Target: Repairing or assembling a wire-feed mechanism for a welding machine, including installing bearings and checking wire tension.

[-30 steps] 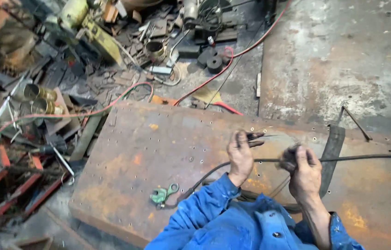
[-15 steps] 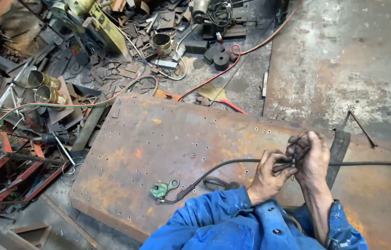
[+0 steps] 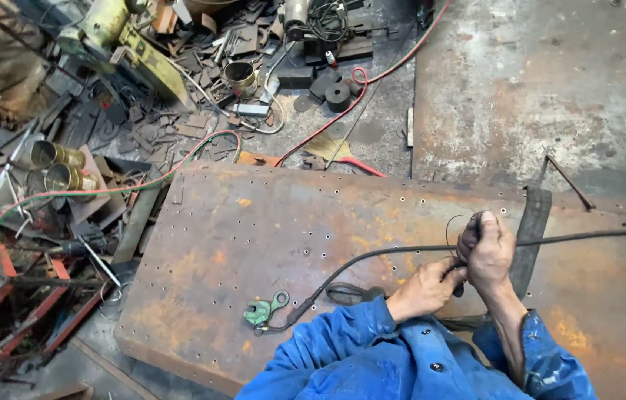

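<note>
- Over the rusty steel plate point(image 3: 254, 244), our right hand point(image 3: 487, 252) clenches around the black cable point(image 3: 372, 255) and a thin wire loop point(image 3: 452, 222), holding the line off the plate.
- Our left hand point(image 3: 424, 290) pinches the same cable just beside the right, fingertips meeting it, likely to steady it.
- Along the plate the cable runs to a green clamp point(image 3: 262, 311) lying near its front edge.
- Beside our hands, a dark flat bar point(image 3: 531, 230) lies on the plate.
- Beyond the plate's far edge, red and green hoses point(image 3: 105, 191) and scrap metal point(image 3: 46, 222) crowd the floor.

L hand point(image 3: 425, 289) fingers pinched | R hand point(image 3: 487, 252) fisted, raised | hands touching, blue sleeves
</note>
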